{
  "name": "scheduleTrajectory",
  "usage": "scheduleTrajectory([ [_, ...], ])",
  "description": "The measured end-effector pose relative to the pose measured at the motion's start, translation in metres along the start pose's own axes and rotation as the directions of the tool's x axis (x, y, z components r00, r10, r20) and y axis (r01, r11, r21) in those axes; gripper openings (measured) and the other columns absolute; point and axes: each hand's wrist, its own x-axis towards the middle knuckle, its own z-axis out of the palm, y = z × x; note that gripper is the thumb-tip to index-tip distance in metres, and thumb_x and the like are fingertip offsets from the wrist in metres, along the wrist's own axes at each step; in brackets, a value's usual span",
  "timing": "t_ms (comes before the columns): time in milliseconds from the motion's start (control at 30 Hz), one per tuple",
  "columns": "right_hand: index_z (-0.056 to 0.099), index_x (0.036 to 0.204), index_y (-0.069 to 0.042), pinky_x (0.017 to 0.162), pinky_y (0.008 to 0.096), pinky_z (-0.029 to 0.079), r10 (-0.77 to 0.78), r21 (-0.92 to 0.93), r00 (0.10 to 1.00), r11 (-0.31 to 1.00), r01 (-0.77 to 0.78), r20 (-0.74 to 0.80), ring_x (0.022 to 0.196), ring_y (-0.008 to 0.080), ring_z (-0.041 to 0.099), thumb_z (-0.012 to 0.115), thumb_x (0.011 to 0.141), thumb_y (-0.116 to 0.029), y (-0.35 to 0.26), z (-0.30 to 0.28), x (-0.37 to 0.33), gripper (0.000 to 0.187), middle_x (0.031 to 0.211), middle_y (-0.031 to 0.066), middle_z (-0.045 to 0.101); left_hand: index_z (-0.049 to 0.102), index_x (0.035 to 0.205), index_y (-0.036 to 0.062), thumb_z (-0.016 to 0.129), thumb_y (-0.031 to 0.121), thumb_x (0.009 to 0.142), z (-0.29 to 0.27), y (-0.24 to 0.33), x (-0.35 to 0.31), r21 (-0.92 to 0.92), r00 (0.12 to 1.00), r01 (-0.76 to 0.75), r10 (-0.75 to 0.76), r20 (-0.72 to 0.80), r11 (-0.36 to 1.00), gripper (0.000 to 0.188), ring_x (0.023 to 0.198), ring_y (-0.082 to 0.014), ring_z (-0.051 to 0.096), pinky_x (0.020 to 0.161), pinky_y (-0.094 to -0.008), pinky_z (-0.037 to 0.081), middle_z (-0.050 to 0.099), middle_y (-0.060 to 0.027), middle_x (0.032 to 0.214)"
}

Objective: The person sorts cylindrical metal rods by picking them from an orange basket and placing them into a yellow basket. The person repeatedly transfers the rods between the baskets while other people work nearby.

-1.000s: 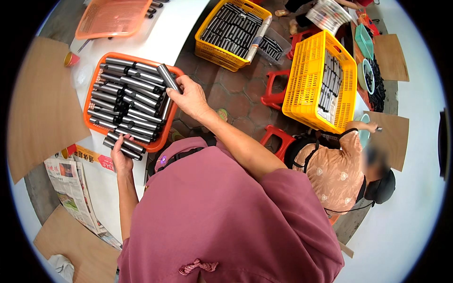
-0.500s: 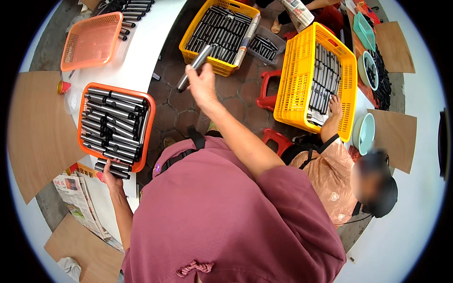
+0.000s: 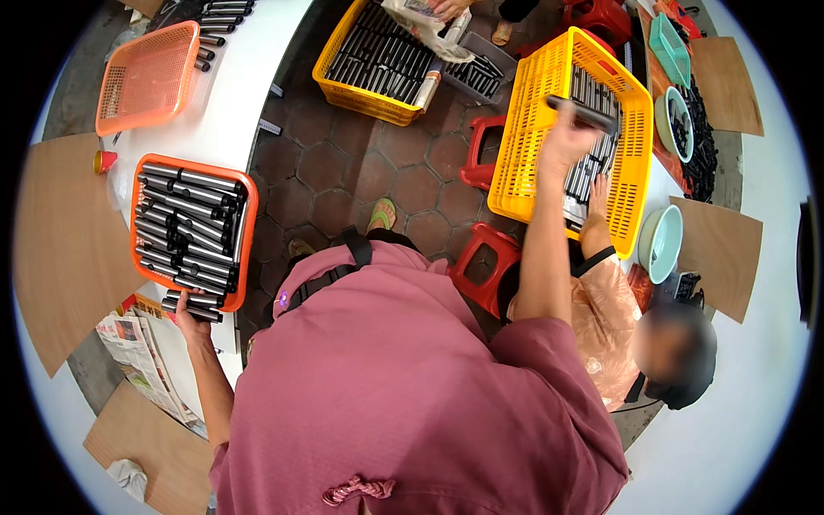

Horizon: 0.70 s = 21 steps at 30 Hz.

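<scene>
My right hand (image 3: 565, 153) is closed around a metal tube with black ends (image 3: 584, 115), held above the yellow crate (image 3: 524, 129) at the right. Rows of similar silver-and-black tubes (image 3: 594, 161) lie in that crate. At the left, my left hand (image 3: 187, 318) grips a couple of metal tubes (image 3: 192, 305) at the near edge of an orange basket (image 3: 248, 232). The basket is filled with stacked tubes (image 3: 184, 221). A co-worker's hand (image 3: 598, 196) reaches into the yellow crate, just below my right hand.
A second yellow crate (image 3: 365, 103) of tubes stands on the tiled floor, where another person's hand (image 3: 448, 7) holds a crumpled wrapping (image 3: 425, 19). Red stools (image 3: 486, 266) sit beside the right crate. A peach basket (image 3: 146, 81) rests on the white table (image 3: 245, 86).
My right hand has swung right with its tube, from over the floor to above the right crate. My left hand still holds its tubes. A crumpled wrapping has come over the far crate.
</scene>
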Motion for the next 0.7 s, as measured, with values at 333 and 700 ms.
scheduleTrajectory([
  [333,0.061,0.103,0.012,0.083,0.0341,0.053,0.293,-0.717,0.937,0.610,-0.338,-0.192,0.098,0.0305,0.066,0.069,0.082,-0.012,0.139,-0.138,0.018,0.033,0.103,0.0240,0.066,0.057,0.104,-0.0006,0.056,0.024,0.093,-0.003,0.000,-0.009,-0.119,0.998,-0.005,-0.002,-0.058,0.993,0.027,0.086,-0.0268,0.064,0.077,-0.0409,0.053,0.065,-0.0122,0.093],
  [700,0.064,0.101,0.011,0.082,0.0425,0.050,0.879,-0.461,0.336,0.156,-0.874,-0.340,0.094,0.0379,0.065,0.072,0.076,-0.026,0.257,-0.181,-0.040,0.045,0.101,0.0267,0.066,0.056,0.102,0.0002,0.058,0.019,0.092,0.002,0.004,-0.055,-0.113,0.968,-0.061,0.032,-0.248,0.992,0.021,0.090,-0.0291,0.061,0.090,-0.0422,0.051,0.061,-0.0123,0.096],
])
